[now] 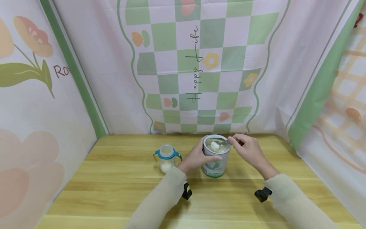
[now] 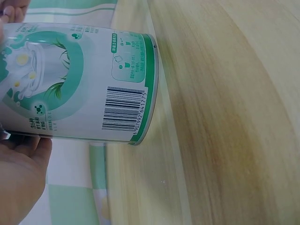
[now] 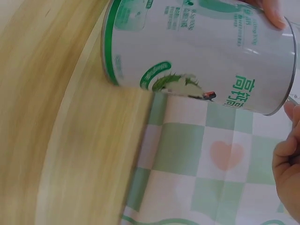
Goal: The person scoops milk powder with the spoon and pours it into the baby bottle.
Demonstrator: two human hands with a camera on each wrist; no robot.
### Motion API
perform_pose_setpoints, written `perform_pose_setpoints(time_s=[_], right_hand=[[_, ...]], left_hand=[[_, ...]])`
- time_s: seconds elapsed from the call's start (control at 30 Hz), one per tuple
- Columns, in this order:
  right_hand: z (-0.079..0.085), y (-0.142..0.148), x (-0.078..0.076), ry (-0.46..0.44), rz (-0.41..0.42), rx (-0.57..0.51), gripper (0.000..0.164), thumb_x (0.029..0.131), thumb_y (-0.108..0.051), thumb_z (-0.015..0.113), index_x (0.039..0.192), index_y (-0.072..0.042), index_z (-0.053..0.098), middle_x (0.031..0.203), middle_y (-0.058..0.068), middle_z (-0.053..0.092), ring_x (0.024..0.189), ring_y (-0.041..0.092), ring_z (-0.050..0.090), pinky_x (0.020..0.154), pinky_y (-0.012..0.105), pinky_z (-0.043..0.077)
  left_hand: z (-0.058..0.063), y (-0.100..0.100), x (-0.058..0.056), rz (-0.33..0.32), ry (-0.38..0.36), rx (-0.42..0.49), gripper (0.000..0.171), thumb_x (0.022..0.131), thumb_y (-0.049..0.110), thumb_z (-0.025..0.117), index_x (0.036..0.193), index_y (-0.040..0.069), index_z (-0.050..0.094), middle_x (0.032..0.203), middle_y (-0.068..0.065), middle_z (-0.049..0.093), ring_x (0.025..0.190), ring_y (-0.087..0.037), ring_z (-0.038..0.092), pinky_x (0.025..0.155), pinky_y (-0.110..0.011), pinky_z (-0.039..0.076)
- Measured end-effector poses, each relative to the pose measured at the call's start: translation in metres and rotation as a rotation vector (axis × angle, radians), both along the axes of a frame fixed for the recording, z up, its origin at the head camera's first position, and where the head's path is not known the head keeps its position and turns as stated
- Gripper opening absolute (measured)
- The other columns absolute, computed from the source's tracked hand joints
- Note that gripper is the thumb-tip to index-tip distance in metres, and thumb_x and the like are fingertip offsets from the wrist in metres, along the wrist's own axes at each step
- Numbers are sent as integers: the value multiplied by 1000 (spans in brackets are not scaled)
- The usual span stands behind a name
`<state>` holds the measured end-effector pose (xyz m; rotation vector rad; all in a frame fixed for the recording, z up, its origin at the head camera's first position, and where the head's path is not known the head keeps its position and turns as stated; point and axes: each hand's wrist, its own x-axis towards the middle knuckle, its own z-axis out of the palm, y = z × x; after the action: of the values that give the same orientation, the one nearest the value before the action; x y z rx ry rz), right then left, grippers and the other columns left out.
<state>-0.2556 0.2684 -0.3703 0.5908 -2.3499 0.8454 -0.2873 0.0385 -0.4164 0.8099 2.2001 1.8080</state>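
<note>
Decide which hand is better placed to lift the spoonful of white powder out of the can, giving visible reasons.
The right hand, most likely: it pinches the spoon, with white powder heaped at its far end, at the mouth of the can. The left hand is busy gripping the can.

Can (image 2: pixel 84 86) cut off in left wrist view, spoon (image 1: pixel 225 142) seemingly part-hidden by powder (image 1: pixel 214 146).

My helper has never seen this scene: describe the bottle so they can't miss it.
On the wooden table, find the can that the left hand grips. The bottle stands to the left of that can. Unlike the can, it is see-through, with a blue ring and two blue handles.
</note>
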Motion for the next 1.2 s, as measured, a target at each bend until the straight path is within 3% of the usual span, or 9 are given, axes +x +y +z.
perform_pose_setpoints(time_s=[0.27, 0.5, 0.83, 1.2], right_hand=[[0, 0, 4, 27, -6, -16, 16, 99, -14, 67, 83, -12, 72, 61, -7, 48, 50, 10, 41, 48, 26, 36], [-5, 6, 6, -90, -53, -114, 26, 103, -24, 60, 84, -10, 69, 64, 0, 54, 49, 14, 43, 46, 28, 38], [-14, 15, 4, -197, -131, -206, 38, 105, -32, 56, 78, -7, 66, 65, 5, 57, 49, 12, 39, 44, 28, 36], [-13, 15, 5, -244, -142, -236, 41, 104, -37, 56, 80, -6, 68, 66, 7, 57, 50, 12, 39, 44, 29, 36]], left_hand=[[0, 0, 0, 3, 0, 1, 88, 80, 34, 87, 151, 34, 34, 133, 15, 53, 120, -8, 55, 102, -38, 43], [-2, 0, 0, 6, 5, 1, 89, 80, 34, 87, 151, 33, 33, 134, 14, 53, 120, -9, 55, 102, -39, 43], [-2, 0, 1, 27, -10, -10, 93, 79, 37, 88, 153, 33, 32, 136, 13, 52, 129, -22, 52, 104, -41, 40], [0, 0, 2, 45, -5, -26, 92, 78, 37, 88, 152, 34, 34, 135, 14, 53, 127, -18, 53, 104, -41, 40]])
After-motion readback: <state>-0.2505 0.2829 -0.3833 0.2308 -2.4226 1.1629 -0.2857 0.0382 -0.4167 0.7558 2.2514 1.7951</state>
